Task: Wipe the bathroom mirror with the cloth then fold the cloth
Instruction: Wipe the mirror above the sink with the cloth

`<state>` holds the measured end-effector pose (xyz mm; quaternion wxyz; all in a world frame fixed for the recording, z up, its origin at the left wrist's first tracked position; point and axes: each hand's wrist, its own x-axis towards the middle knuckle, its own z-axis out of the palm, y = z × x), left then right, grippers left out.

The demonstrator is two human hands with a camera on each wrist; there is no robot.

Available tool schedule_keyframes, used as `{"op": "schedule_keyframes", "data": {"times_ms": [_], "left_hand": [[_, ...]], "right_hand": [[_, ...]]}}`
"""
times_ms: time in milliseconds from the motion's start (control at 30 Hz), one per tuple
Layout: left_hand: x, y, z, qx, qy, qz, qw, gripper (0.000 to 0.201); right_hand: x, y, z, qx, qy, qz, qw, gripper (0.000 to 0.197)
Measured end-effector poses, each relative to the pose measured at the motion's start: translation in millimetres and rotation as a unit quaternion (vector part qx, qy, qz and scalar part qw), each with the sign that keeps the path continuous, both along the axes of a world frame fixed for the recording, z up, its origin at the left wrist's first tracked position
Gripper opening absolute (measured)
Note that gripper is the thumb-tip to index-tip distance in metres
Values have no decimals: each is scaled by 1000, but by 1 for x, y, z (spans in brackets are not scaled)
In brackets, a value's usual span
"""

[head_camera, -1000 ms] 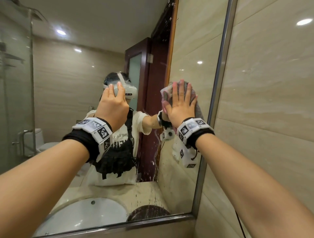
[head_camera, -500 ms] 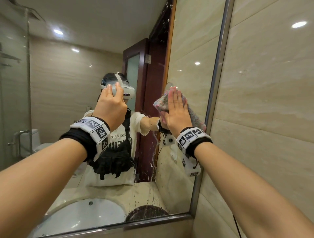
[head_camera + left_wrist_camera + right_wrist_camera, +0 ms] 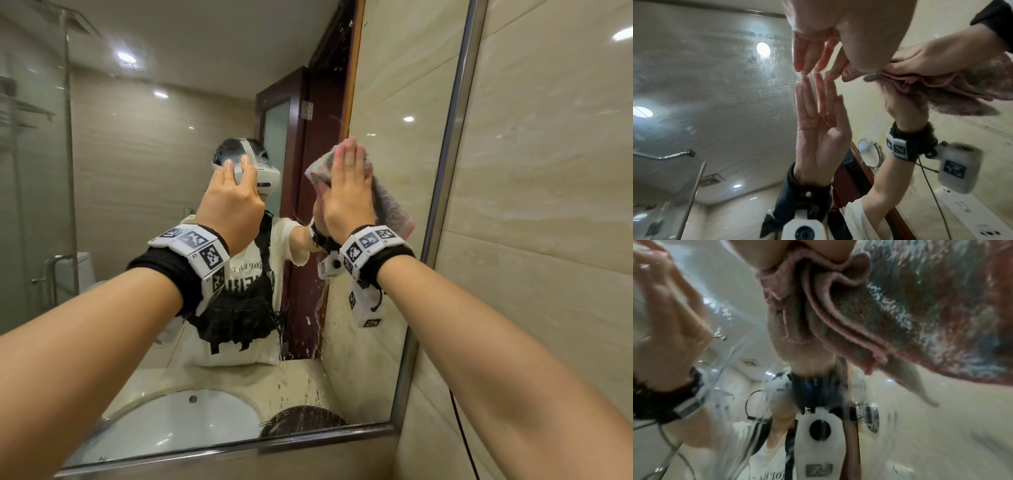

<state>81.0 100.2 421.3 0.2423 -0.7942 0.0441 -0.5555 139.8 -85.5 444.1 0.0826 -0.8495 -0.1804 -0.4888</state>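
Note:
The wall mirror [image 3: 144, 178] fills the left and middle of the head view and is streaked with water drops. My right hand [image 3: 346, 192] lies flat with straight fingers on a pink-and-grey cloth [image 3: 390, 209], pressing it against the glass near the mirror's right edge. In the left wrist view the cloth [image 3: 953, 91] bunches under the right hand [image 3: 937, 56]; in the right wrist view the cloth's [image 3: 900, 313] folds fill the upper right. My left hand [image 3: 233, 202] is open, its straight fingertips [image 3: 807, 69] touching the glass left of the cloth.
The mirror's metal frame [image 3: 448, 164] runs down the right side, with a tiled wall [image 3: 548, 205] beyond it. A white sink [image 3: 178, 421] and counter show reflected at the bottom. A dark door [image 3: 308, 171] and glass shower panel [image 3: 34, 205] appear in the reflection.
My right hand has slid the cloth left from the mirror's right edge, then slightly upward. The left hand stays on the glass in about the same place.

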Motion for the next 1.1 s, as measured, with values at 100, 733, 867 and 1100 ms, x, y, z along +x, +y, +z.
{"op": "schedule_keyframes", "data": {"times_ms": [100, 733, 867, 1100], "left_hand": [[2, 1, -1, -10, -1, 6, 1000, 32], [2, -1, -2, -32, 21, 16, 999, 39], [-1, -1, -1, -47, 54, 16, 997, 39], [-12, -6, -19, -106, 40, -40, 993, 56]], "right_hand": [[-3, 8, -17, -89, -9, 7, 996, 66], [-6, -2, -84, -19, 24, -58, 998, 66], [-5, -5, -94, -125, -11, -16, 992, 65], [3, -10, -100, -173, -43, -1, 984, 64]]}}
